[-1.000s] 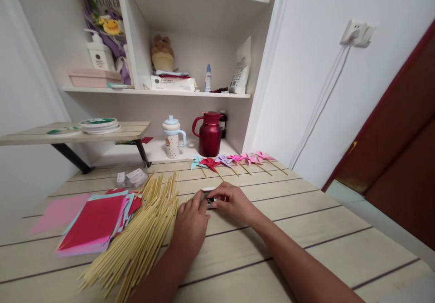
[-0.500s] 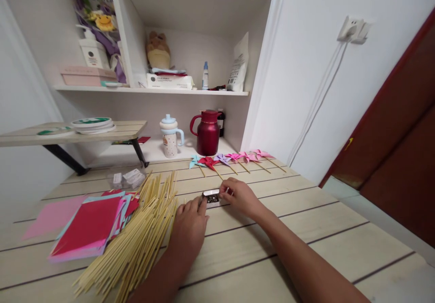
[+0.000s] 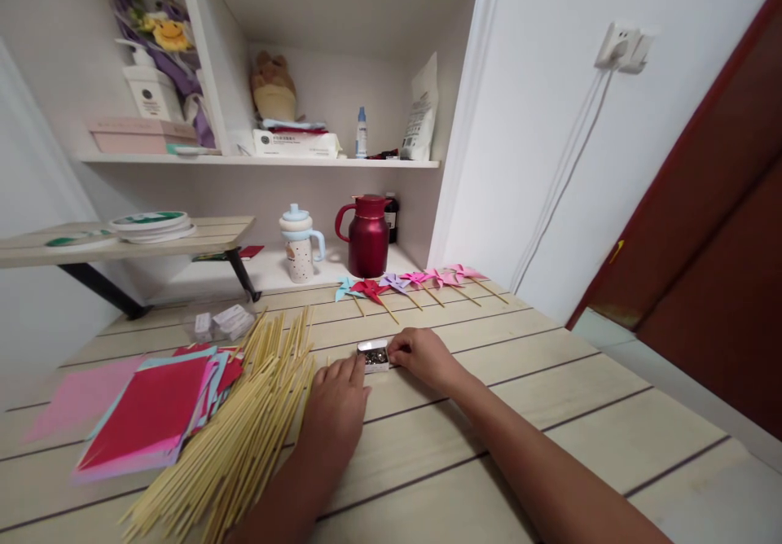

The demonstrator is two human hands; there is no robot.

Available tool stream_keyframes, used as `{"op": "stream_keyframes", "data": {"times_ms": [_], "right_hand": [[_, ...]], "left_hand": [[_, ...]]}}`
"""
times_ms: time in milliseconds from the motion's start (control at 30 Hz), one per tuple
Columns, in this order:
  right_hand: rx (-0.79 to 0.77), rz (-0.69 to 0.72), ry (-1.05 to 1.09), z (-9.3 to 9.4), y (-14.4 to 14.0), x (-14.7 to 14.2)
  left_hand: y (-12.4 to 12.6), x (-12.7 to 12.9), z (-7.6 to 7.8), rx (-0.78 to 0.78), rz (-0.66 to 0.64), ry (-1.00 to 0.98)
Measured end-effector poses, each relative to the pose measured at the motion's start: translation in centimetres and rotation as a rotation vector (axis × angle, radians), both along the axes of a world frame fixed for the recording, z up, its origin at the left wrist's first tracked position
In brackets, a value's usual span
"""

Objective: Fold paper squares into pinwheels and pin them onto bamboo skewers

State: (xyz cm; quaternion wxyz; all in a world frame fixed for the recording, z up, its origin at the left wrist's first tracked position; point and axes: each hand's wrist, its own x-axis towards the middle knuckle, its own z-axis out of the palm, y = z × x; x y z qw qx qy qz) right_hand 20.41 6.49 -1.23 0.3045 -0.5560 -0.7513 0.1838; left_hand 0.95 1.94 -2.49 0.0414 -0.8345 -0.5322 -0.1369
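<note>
Small open tin box [image 3: 375, 356] lay flat on worktop [image 3: 550, 389], long axis approx left-right, open side up, w/ small dark metal bits inside (too small to ID). Box sat btwn both hands. Left hand [image 3: 335, 404] lay palm-down, fingers loosely together, fingertips touching box's left-near edge. Right hand [image 3: 421, 355] was curled, thumb & fingers pinching box's right end. Bundle of bamboo sticks [image 3: 244, 438] just left of left hand, fanned toward far side. Stack of colored paper sheets [image 3: 147, 405] further left. Row of paper pinwheels [image 3: 403, 283] beyond box, sticks pointing near-right.
</note>
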Motion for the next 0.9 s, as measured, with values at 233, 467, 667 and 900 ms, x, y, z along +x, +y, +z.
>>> {"op": "stream_keyframes", "data": {"times_ms": [233, 467, 667, 900], "right_hand": [[0.045, 0.003, 0.079, 0.8, -0.3, 0.1], [0.024, 0.037, 0.140, 0.5, -0.4, -0.2], [-0.013, 0.030, 0.103, -0.3, -0.1, -0.5], [-0.075, 0.121, 0.045, 0.3, -0.4, 0.0]], "left_hand": [[-0.2, 0.1, 0.3, -0.005, -0.004, -0.005], [-0.4, 0.0, 0.5, -0.004, -0.019, -0.017], [-0.4, 0.0, 0.5, -0.008, -0.023, -0.019], [-0.5, -0.2, 0.4, -0.020, -0.038, -0.021]]}}
